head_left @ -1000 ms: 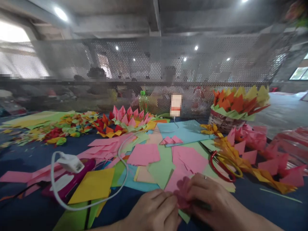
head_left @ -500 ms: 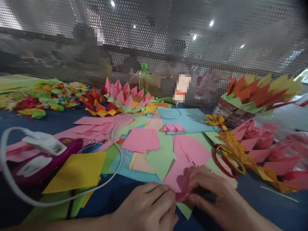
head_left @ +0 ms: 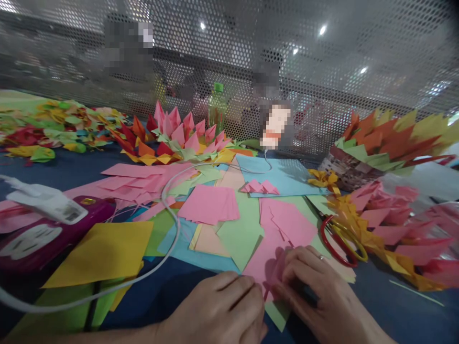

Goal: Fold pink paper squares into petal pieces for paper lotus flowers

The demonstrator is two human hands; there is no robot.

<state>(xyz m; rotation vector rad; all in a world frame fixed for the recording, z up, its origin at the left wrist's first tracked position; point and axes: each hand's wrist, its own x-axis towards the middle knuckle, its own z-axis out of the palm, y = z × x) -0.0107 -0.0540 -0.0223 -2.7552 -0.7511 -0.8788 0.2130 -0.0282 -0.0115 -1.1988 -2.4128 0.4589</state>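
Both my hands rest at the near edge of a dark blue table (head_left: 64, 167). My left hand (head_left: 222, 310) has its fingers curled and pinches one side of a small folded pink paper piece (head_left: 274, 272). My right hand (head_left: 315, 291), with a ring on one finger, grips the other side of the same pink piece. Loose pink paper squares (head_left: 287, 222) lie just beyond my fingers, on top of green and blue sheets.
Red-and-yellow-handled scissors (head_left: 340, 241) lie right of the pink squares. A yellow sheet (head_left: 103, 251), a magenta device (head_left: 43, 234) and a white cable (head_left: 168, 210) sit at left. Folded paper flowers (head_left: 179, 138), a basket (head_left: 344, 169) and a green bottle (head_left: 217, 110) stand before a mesh screen.
The view has tilted down and a little closer to the table. My hands stay together on the pink piece, with the fingers shifted slightly.
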